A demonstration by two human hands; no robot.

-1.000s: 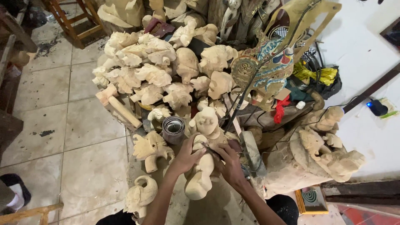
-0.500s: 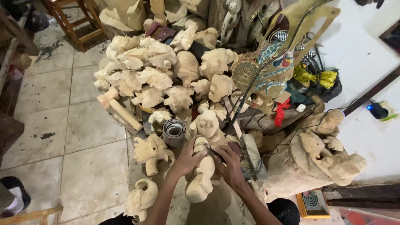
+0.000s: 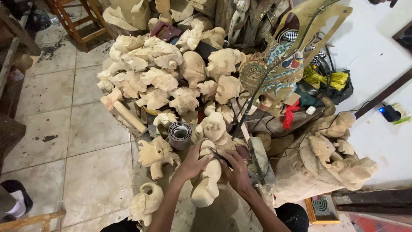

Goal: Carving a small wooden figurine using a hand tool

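A pale unpainted wooden figure stands on end in front of the person, its rounded base toward the camera. The left hand wraps around the figure's upper left side, fingers curled against the wood in a firm grasp. The right hand presses against the figure's right side, fingers bent around a thin dark tool whose tip meets the top of the carving; how tightly they close on it cannot be told.

Just left of the figure lies a winged carving, and left of its base, nearer the camera, a small curled carving. A roll of grey sandpaper stands just beyond the left hand, up and left of the figure's top. Beyond the figure a heap of similar unfinished carvings spreads out, with a wooden mallet at its left edge. Up and to the right of the figure rises a painted flat puppet. To the figure's right sits a large rough carved block.
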